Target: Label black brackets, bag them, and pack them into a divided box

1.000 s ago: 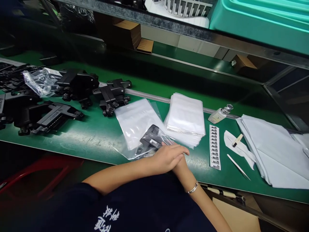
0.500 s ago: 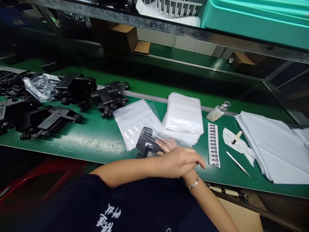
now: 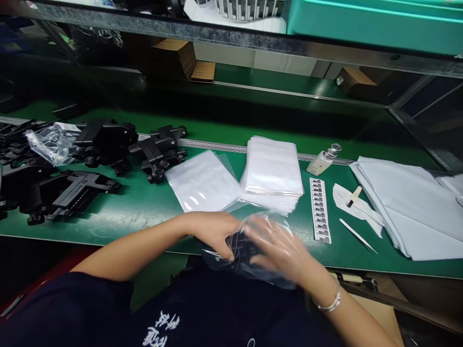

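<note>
Head view.

Hands: two, bare, low in front of the torso. Left hand (image 3: 217,233): curled, thumb on the near side, closed on a dark, hard-looking plastic part (image 3: 244,248), probably to steady it. Right hand (image 3: 277,246): fingers spread and bent, under or inside a clear, thin plastic bag (image 3: 269,278); blurred, so whether it has hold of the part cannot be told. Part and bag: between the hands, at the near edge of the tabletop; held close to the body, seemingly for control of the loose film.

Just beyond the hands: flat translucent white plastic bags (image 3: 202,183); beside them, a thick squared stack of white plastic bags (image 3: 273,166), presumably placed for short reach.

Left of the left hand: matte black plastic assemblies (image 3: 81,193), grouped well apart from the film, perhaps to keep the middle free; crumpled clear plastic wrap (image 3: 52,144) among them.

Right of the right hand: black-and-white printed label strip (image 3: 320,209); pale bottle with metal-looking cap (image 3: 320,163); slim white pointed tool (image 3: 358,236); folded pale grey sheeting (image 3: 415,207).

Surface: smooth green tabletop (image 3: 141,217), glossy under the light.

Room: grey metal shelf edge (image 3: 231,41) above and beyond the hands, bearing a teal plastic bin (image 3: 361,24); brown cardboard stack (image 3: 177,53) beneath.
</note>
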The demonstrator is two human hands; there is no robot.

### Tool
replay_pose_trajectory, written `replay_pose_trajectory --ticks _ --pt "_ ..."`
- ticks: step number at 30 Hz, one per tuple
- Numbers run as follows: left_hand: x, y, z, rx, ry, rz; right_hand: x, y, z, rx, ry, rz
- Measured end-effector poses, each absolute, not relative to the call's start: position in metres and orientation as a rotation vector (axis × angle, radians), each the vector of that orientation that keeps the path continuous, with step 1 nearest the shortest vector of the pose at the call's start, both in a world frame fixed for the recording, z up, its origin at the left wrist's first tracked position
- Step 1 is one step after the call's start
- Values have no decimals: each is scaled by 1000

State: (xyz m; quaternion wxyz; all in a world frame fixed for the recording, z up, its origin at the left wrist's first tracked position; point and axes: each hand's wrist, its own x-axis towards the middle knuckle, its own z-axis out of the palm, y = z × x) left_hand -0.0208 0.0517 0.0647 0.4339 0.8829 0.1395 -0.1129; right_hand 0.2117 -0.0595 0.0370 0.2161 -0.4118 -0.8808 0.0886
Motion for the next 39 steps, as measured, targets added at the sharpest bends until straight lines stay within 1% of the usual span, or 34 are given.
replay_pose_trajectory --ticks 2,3,4,6,8,10,12,14,16,19,21,23,25,27,30,31,32,33,35,36,39 --pt "-30 46 58 2158 524 -178 237 -64 41 -1643 -1989 249" --pt "-34 44 56 2125 635 -111 246 -68 45 -1788 -1747 251" --pt "-36 44 53 2087 740 -34 250 -73 50 -1806 -1583 266" --pt "-35 43 46 2011 872 111 241 -81 60 -1591 -1636 322" --pt "-25 40 40 1962 876 165 217 -81 69 -1325 -1998 337" --pt "-11 31 35 1998 833 158 197 -70 73 -1400 -2098 311" --pt "0 18 32 2096 804 187 197 -58 70 -1414 -2091 450" --pt "6 7 29 2198 744 278 214 -58 61 -1261 -2079 677" --pt "15 0 27 2300 567 369 236 -74 48 -1131 -2028 818" --pt "46 -6 28 2422 121 513 257 -116 31 -1224 -1888 814" --pt "78 -13 32 2450 -134 566 266 -151 28 -1320 -1751 707" --pt "114 -24 37 2445 -319 595 277 -197 37 -1383 -1580 511" --pt "148 -34 39 2420 -439 644 289 -255 58 -1498 -1363 262" --pt "179 -42 33 2412 -488 678 299 -322 84 -1802 -971 -14" --pt "218 -56 4 2470 -596 495 314 -409 109 -2175 -357 -431" --pt "229 -61 -9 2489 -664 397 322 -429 110 -2340 -206 -479" --pt "238 -67 -24 2505 -734 302 331 -444 105 -2528 -73 -460" --pt "246 -74 -38 2520 -795 219 341 -455 96 -2735 54 -360" --pt "257 -85 -64 2560 -867 82 365 -464 65 -3081 277 5" --pt "260 -90 -75 2584 -882 23 375 -465 46 -3170 373 230" --pt "263 -97 -95 2635 -895 -78 393 -464 -12 -3167 418 576"
